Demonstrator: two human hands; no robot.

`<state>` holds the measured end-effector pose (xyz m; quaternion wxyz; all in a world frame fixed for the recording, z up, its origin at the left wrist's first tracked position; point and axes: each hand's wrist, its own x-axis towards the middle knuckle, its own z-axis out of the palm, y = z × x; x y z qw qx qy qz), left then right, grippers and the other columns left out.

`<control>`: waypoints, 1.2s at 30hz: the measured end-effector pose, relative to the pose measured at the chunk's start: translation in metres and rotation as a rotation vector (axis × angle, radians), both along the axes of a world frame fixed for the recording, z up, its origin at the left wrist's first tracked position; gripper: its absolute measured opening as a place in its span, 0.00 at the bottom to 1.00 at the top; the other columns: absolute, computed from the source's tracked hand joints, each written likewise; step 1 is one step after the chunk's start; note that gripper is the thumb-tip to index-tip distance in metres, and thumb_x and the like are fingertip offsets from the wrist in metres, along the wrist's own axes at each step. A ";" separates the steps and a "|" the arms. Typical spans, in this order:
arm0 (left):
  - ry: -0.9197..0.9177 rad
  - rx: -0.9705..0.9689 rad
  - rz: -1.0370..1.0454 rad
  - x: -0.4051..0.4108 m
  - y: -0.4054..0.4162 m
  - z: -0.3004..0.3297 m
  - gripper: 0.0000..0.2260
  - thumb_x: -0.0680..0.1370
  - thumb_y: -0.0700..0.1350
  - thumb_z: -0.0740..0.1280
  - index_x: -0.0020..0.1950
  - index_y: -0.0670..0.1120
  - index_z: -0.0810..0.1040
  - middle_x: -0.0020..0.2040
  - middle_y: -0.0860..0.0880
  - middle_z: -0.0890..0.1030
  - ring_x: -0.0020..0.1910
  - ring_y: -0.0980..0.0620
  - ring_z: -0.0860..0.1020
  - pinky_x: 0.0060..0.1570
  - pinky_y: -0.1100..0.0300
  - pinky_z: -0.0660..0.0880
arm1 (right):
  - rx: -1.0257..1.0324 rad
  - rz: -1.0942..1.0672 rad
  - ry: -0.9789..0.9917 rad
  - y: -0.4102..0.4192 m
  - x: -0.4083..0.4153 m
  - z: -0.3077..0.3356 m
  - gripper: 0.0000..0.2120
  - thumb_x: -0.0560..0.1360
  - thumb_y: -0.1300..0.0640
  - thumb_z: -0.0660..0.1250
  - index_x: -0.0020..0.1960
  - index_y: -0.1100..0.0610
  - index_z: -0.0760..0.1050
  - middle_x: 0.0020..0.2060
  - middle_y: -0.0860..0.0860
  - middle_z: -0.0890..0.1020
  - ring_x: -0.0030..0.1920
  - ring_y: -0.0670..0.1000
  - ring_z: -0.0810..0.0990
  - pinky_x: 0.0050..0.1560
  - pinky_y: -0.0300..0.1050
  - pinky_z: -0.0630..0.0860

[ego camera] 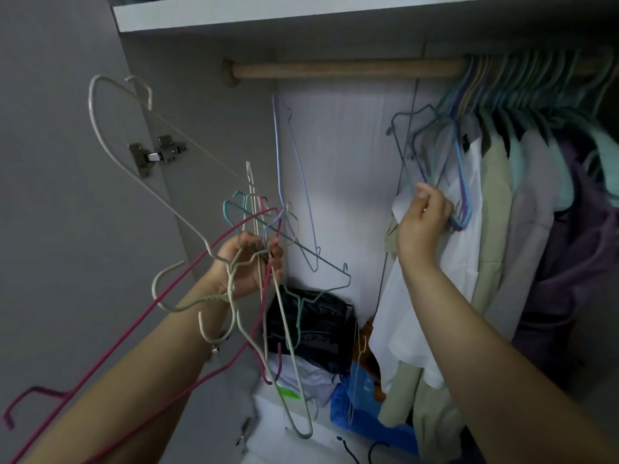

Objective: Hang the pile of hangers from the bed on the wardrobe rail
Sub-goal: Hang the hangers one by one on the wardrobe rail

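Our left hand (248,262) at 8 o'clock grips a tangled bundle of wire hangers (258,249), which fan above and below the fist. Our right hand (423,222) at 3 o'clock pinches blue hangers (459,155) hooked on the wooden rail (345,69) at 12 o'clock.

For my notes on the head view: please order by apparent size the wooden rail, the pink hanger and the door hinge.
1. pink hanger, largest, though nearness to the camera exaggerates it
2. wooden rail, partly covered by hung hangers
3. door hinge, smallest
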<state>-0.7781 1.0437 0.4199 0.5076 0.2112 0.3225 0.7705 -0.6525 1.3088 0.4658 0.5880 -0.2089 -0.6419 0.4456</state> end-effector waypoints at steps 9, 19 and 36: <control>-0.014 -0.001 -0.048 0.006 -0.011 -0.010 0.14 0.67 0.45 0.70 0.50 0.41 0.79 0.43 0.47 0.78 0.38 0.50 0.77 0.52 0.48 0.74 | -0.393 0.155 -0.135 -0.048 0.002 -0.090 0.23 0.80 0.61 0.58 0.73 0.56 0.57 0.62 0.56 0.68 0.57 0.52 0.71 0.57 0.42 0.70; 0.030 -0.021 -0.131 0.037 -0.018 -0.018 0.15 0.70 0.45 0.69 0.54 0.42 0.78 0.45 0.46 0.75 0.37 0.51 0.73 0.45 0.52 0.72 | -0.023 0.783 -0.796 -0.084 -0.029 -0.065 0.20 0.82 0.46 0.54 0.70 0.55 0.64 0.63 0.52 0.74 0.64 0.53 0.73 0.56 0.40 0.65; 0.037 -0.033 -0.122 0.065 -0.036 -0.023 0.16 0.69 0.45 0.69 0.55 0.41 0.78 0.44 0.47 0.74 0.36 0.52 0.70 0.41 0.55 0.70 | 0.364 0.707 -1.045 -0.035 -0.055 -0.087 0.27 0.76 0.70 0.53 0.70 0.50 0.69 0.68 0.57 0.65 0.68 0.56 0.66 0.69 0.43 0.60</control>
